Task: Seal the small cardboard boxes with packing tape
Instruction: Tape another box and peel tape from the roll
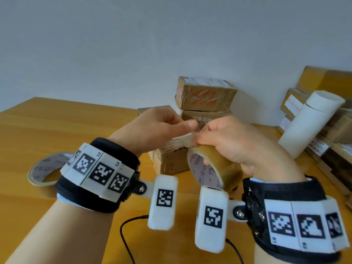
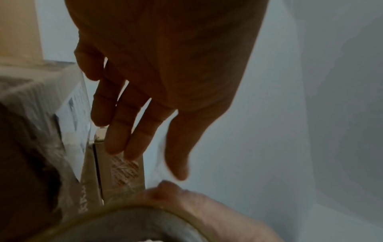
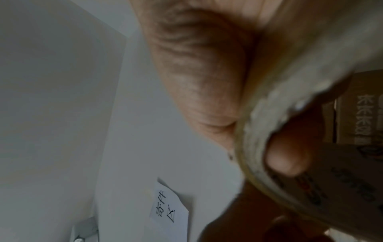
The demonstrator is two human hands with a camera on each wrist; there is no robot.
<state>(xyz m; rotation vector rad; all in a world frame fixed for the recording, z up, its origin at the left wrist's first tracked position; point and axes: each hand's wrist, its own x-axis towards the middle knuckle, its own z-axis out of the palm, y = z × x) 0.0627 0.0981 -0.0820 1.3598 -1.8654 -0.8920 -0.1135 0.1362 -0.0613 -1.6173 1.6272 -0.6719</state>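
Tape roll [image 1: 213,166] held in right grip [image 1: 238,143], seemingly above small box [image 1: 169,159].

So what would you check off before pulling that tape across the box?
1. Right hand has a firm grip on the tape roll: ok.
2. Left hand has the free tape end: cannot tell, fingers look straight.
3. Small box sits flat on the table: ok.
4. Box flaps closed: cannot tell, hands cover the top.
5. Spare tape roll out of the way: ok.
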